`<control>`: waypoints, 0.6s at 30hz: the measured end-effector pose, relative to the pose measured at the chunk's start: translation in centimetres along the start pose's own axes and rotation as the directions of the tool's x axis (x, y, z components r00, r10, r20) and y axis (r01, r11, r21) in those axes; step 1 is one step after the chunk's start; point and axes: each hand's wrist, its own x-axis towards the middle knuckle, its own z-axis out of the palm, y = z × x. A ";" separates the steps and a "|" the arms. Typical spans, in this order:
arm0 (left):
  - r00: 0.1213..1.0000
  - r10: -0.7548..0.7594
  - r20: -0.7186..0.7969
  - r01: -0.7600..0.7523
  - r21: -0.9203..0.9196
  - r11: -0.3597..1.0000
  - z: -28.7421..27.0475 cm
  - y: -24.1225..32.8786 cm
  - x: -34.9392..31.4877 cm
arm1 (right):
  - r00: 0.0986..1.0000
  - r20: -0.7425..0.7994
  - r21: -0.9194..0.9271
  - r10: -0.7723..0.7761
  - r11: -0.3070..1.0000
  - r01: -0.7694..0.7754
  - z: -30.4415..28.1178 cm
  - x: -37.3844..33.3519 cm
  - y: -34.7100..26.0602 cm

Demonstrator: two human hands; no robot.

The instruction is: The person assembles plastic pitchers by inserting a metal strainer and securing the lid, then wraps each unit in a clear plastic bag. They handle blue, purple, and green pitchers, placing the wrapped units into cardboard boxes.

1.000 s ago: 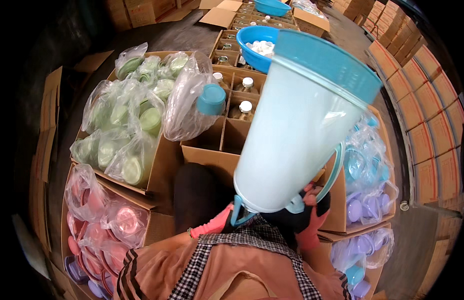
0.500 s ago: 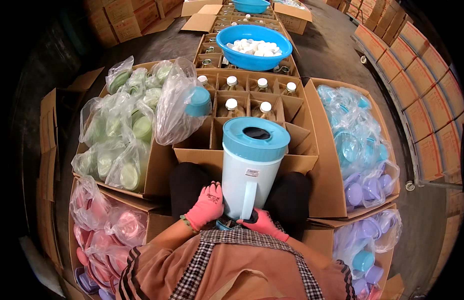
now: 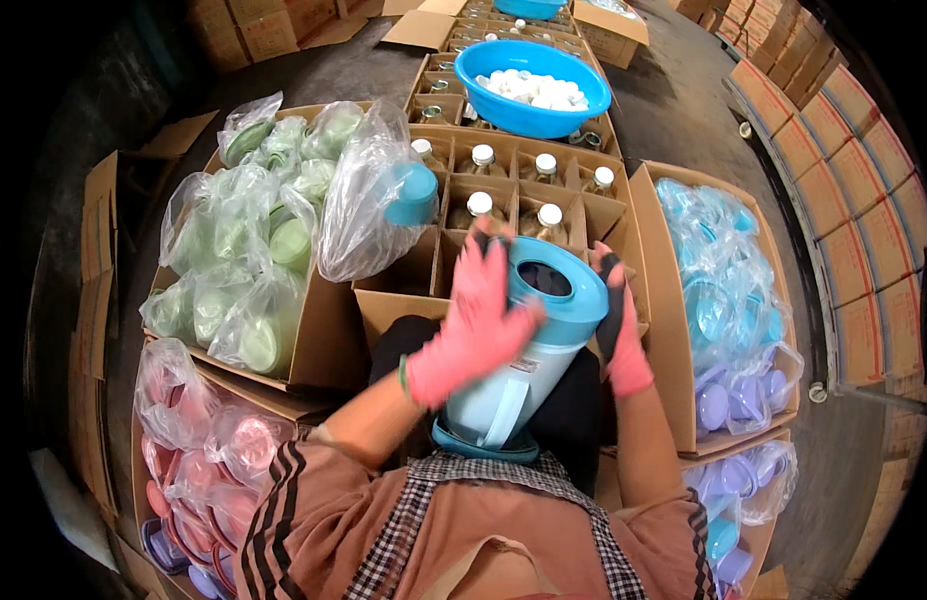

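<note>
A pale blue plastic pitcher (image 3: 536,372) with a side handle stands tilted on my lap. Its teal lid (image 3: 580,318) has a round dark opening on top. A teal rim (image 3: 483,451) shows under its base, against my apron. My left hand (image 3: 468,335), in a pink glove, is at the left of the lid, fingers stretched and thumb apart, slightly blurred. On the lid's other side my right hand (image 3: 621,325) has its fingers extended, close to the rim; whether it touches cannot be made out. Neither hand is closed round the pitcher.
Ahead stands a divided carton (image 3: 398,308) with white-capped glass bottles (image 3: 549,220); a bagged teal cup (image 3: 411,195) lies at its left. Beyond is a blue basin (image 3: 533,122) of white caps. Cartons of bagged green (image 3: 289,243), pink (image 3: 253,440), blue and purple (image 3: 748,400) plastic pieces flank me.
Both hands have risen from the pitcher's base to either side of its lid and opened out. The pitcher now leans right, its base exposed. The view has shifted slightly.
</note>
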 end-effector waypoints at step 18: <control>0.919 0.337 0.205 -0.386 0.295 0.874 -7.5 -2.4 5.1 | 0.872 0.249 0.100 -0.422 0.906 0.410 9.3 0.4 -8.3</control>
